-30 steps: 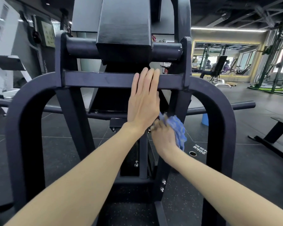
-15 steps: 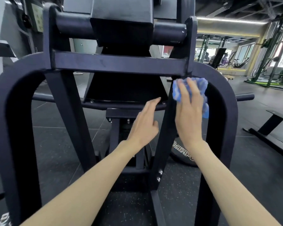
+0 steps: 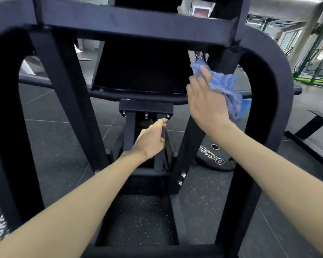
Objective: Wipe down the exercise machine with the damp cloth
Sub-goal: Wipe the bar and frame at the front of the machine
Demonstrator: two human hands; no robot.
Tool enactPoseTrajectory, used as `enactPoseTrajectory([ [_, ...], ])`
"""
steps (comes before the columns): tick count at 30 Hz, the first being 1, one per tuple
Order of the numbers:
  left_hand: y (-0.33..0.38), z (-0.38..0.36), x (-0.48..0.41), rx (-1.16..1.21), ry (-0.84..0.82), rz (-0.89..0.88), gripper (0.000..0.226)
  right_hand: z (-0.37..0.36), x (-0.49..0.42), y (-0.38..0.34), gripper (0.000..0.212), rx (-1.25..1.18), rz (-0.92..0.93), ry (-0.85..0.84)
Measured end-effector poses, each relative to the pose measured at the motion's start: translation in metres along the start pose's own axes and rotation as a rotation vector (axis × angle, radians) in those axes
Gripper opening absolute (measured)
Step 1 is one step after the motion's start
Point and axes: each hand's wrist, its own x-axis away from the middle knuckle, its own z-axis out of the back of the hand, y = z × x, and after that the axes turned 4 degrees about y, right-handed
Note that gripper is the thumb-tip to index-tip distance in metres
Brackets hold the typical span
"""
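Damp cloth (image 3: 224, 88): blue, crumpled, bunched against the slanted strut (image 3: 222, 60) of the exercise machine (image 3: 268, 71), just below its crossbar. We are pressing it there with our right hand (image 3: 205, 101), fingers extended; best keeping firm, overlapping strokes down the strut. Our left hand (image 3: 151, 140), lower, is hanging relaxed, holding nothing.

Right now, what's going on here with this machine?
A person is wiping down a black steel exercise machine in a gym. Their right hand presses a crumpled blue cloth against the slanted right upright of the frame, just below the top crossbar. Their left hand reaches lower, fingers straight, at a thin central post under a bolted bracket. A black weight plate lies on the floor behind.
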Motion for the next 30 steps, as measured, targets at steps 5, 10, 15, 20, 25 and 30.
enactPoseTrajectory([
  [5, -0.03, -0.011, 0.014, -0.046, 0.079, 0.073, 0.02, 0.011, 0.014, -0.045, 0.027, 0.223, 0.294, -0.282],
  [10, -0.06, -0.015, 0.038, -0.149, 0.035, 0.127, 0.006, -0.006, 0.041, -0.097, 0.028, 0.202, 0.459, -0.352],
  [15, -0.085, -0.021, 0.062, -0.181, 0.035, 0.188, 0.004, -0.035, 0.078, -0.147, 0.026, -0.102, 0.518, -0.453],
  [20, -0.078, -0.023, 0.059, -0.141, 0.049, 0.209, 0.033, -0.049, 0.08, -0.094, 0.032, -0.438, 0.192, 0.112],
  [25, -0.045, -0.019, 0.03, 0.039, 0.074, 0.215, 0.037, -0.019, 0.036, -0.019, 0.052, -0.706, -0.275, 0.489],
  [30, -0.025, -0.016, 0.005, 0.155, 0.099, 0.179, 0.038, -0.008, 0.043, -0.062, 0.054, -1.057, -0.704, 0.556],
])
